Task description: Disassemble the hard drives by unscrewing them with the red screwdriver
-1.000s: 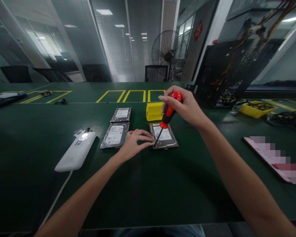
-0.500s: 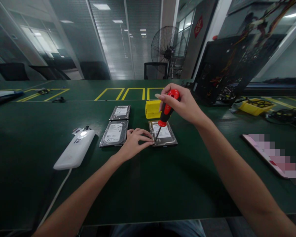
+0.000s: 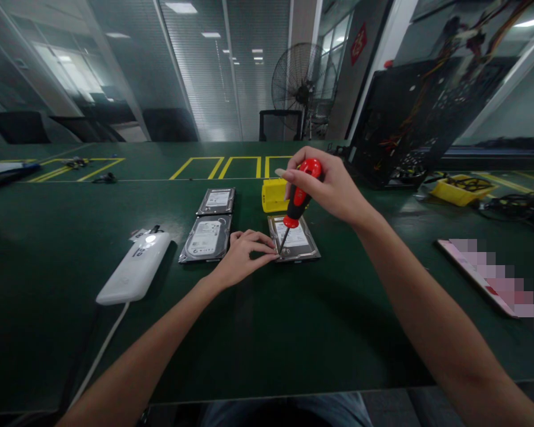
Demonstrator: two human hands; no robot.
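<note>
My right hand (image 3: 323, 181) is wrapped round the red and black handle of a screwdriver (image 3: 300, 196). The tool is tilted, and its thin shaft reaches down to the front left corner of a hard drive (image 3: 309, 244) lying flat, label up. Thumb and fingertips of my left hand (image 3: 247, 255) come together at that same corner, beside the screwdriver tip. Whatever lies between those fingertips is too small to make out. Left of my left hand, a second hard drive (image 3: 204, 240) lies flat, with another hard drive (image 3: 216, 200) just behind it.
Behind the right-hand drive stands a yellow box (image 3: 273, 196). A white power strip (image 3: 136, 270) with a cable lies at left, a pink-edged phone-like slab (image 3: 476, 276) at right. Farther back right are an open computer case (image 3: 396, 130) and a yellow tray (image 3: 456, 190) holding cables.
Almost nothing differs. The view has shifted very slightly; both hands, the screwdriver and the drives keep their places relative to each other.
</note>
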